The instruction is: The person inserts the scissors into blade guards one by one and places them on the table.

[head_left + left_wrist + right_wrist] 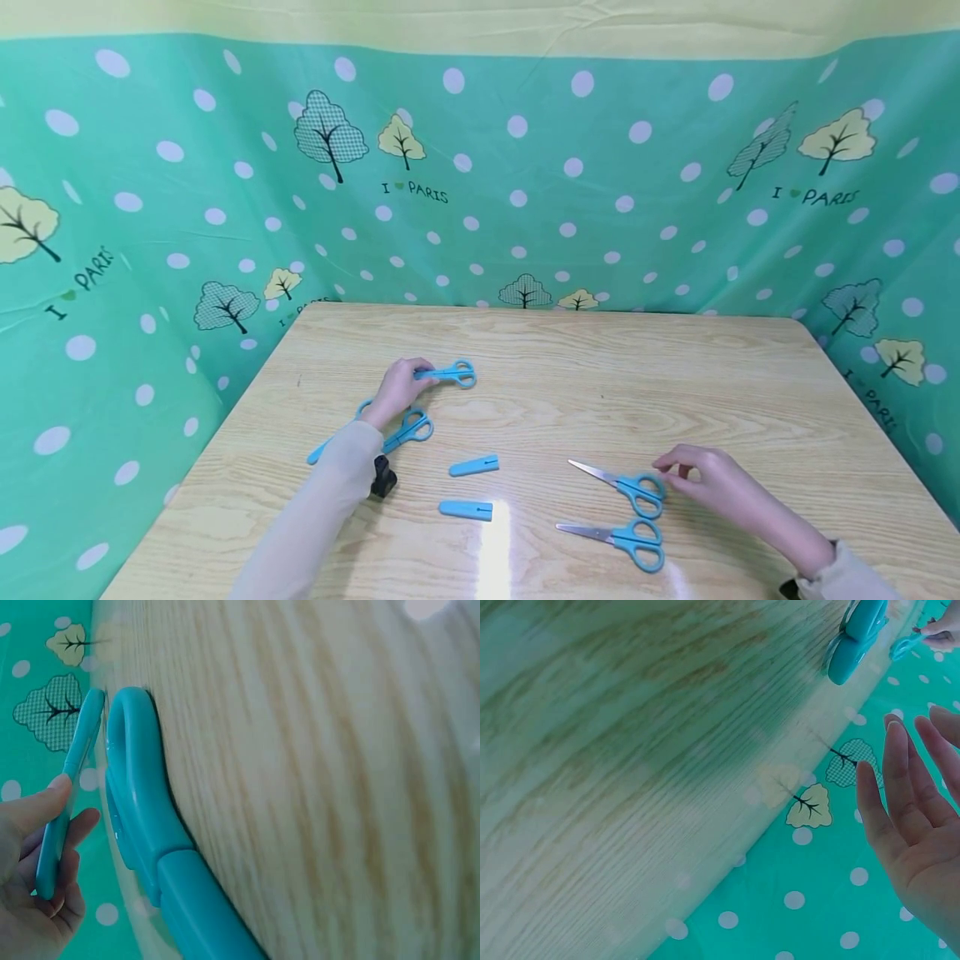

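Bare scissors (617,536): two pairs on the table (562,358), blades pointing left.
Blue caps (467,510): two, left of those blades.
Right hand (701,473): grasping nothing, beside the farther bare pair.
Left hand (405,383): pinching capped scissors (456,373) beyond two other capped pairs (408,432).

Five pairs of blue-handled scissors (624,537): three sheathed, two with bare blades. Two loose blade covers (474,466), one left hand (402,387), one right hand (701,472), one worktop (577,358).

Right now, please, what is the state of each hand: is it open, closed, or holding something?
Left hand: closed, holding blue scissors.
Right hand: open, fingers relaxed, holding nothing.
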The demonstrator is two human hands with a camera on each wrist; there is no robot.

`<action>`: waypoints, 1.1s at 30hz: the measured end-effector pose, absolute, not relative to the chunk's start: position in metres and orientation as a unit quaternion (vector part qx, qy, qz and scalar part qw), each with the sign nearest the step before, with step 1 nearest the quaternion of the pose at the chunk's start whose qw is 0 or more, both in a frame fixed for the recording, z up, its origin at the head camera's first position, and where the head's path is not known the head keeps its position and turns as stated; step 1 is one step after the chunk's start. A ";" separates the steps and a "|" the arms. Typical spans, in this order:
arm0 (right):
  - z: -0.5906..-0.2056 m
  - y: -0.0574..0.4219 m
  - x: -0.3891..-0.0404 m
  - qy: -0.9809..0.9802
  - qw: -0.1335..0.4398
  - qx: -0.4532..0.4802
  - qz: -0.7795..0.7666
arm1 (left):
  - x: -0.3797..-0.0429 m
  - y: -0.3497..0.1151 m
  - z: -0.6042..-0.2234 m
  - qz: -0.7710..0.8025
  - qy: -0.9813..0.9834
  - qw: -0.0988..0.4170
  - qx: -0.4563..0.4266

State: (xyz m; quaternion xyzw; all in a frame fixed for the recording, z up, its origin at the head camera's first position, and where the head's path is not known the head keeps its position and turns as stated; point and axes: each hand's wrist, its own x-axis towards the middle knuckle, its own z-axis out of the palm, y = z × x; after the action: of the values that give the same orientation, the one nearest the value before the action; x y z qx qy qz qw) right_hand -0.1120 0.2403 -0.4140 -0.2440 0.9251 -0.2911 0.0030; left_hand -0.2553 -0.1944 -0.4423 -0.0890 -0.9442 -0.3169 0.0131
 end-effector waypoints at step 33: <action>-0.414 0.243 -0.113 0.933 0.038 -0.222 -0.279 | -0.261 -0.195 -0.449 -0.257 -0.962 -0.034 -0.086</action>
State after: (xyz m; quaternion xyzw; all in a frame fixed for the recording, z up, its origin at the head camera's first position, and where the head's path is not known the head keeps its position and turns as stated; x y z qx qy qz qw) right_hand -0.1133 0.2433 -0.4140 -0.2222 0.9335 -0.2789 0.0382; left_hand -0.2613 -0.1952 -0.4493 -0.0857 -0.9620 -0.2569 -0.0341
